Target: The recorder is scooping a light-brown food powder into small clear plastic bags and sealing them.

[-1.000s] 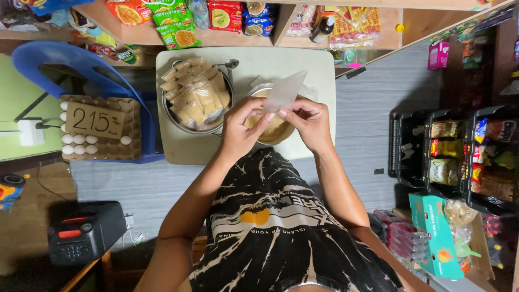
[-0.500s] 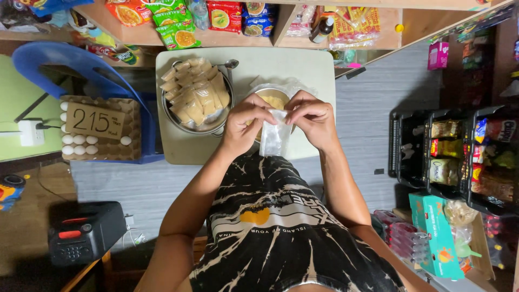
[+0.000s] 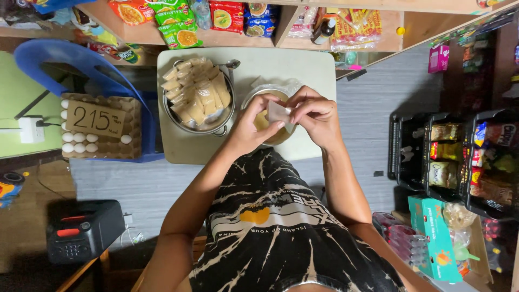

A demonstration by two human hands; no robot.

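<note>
Both hands, left hand (image 3: pixel 250 125) and right hand (image 3: pixel 316 114), pinch a small clear bag (image 3: pixel 279 113) between them, over a bowl (image 3: pixel 266 123) on the surface (image 3: pixel 303 67). A pot (image 3: pixel 197 97) of filled packets sits just left.

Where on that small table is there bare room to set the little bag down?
Bare tabletop shows along the far edge, beyond the pot of filled packets and the bowl. A second strip lies on the near left corner, below the pot. The middle is crowded: both hands hold the small bag over the bowl.
</note>
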